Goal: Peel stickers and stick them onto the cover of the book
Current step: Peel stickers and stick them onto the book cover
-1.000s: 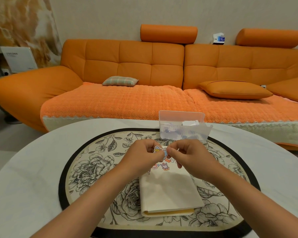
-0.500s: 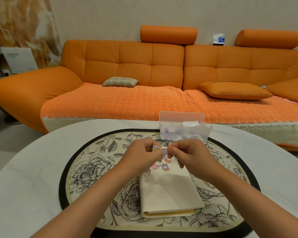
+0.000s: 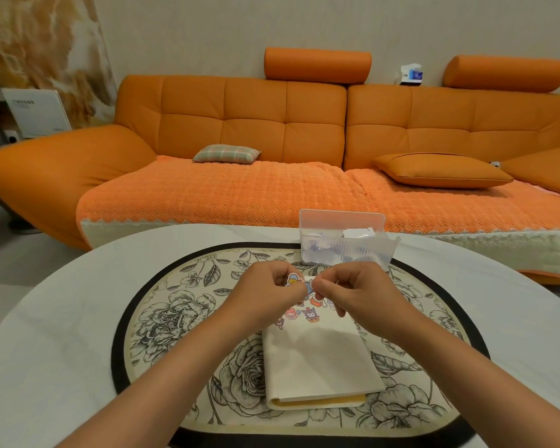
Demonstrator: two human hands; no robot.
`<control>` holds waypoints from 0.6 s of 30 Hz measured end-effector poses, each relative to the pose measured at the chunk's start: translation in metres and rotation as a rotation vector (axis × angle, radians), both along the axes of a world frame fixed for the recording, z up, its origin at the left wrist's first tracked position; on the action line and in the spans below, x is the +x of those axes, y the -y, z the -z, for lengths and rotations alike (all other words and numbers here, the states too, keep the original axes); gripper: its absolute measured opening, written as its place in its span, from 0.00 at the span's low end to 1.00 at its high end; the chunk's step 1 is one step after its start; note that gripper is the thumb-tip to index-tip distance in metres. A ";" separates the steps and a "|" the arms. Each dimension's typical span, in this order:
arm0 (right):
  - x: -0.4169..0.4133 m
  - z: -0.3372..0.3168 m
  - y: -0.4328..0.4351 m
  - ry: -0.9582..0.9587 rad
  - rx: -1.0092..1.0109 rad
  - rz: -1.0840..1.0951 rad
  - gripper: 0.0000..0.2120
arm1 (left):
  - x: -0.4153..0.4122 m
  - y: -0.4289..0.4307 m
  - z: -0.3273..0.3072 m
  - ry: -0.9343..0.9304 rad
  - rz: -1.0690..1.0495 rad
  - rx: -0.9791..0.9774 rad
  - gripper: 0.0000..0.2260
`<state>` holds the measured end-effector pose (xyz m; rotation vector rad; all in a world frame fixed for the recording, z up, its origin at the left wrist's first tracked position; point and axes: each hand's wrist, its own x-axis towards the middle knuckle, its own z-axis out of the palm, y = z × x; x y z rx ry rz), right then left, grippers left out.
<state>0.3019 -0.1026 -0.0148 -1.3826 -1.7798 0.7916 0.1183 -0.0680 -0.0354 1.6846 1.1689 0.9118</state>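
Your left hand and right hand are both pinching a small colourful cartoon sticker mid-frame, over the cream fabric-covered book; pulling unevenly, you are risking a tear or fold.

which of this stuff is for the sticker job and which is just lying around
In the job: left hand, right hand, sticker they pinch, book, cover stickers, clear box (likely supplies).
Lying about: floral mat, plaid pillow, orange cushion, tissue box.

A home living room — an orange sofa (cushions on it) behind a table with a floral mat.
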 end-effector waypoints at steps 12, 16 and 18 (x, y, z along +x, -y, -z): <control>-0.001 0.010 0.000 0.120 0.150 0.000 0.10 | 0.002 0.003 0.002 0.011 -0.001 0.013 0.07; -0.002 0.011 -0.001 0.087 0.149 0.008 0.13 | 0.004 0.005 0.003 0.018 -0.020 0.026 0.08; -0.003 0.009 0.000 0.053 0.135 0.025 0.14 | 0.005 0.006 0.004 0.020 -0.039 0.046 0.08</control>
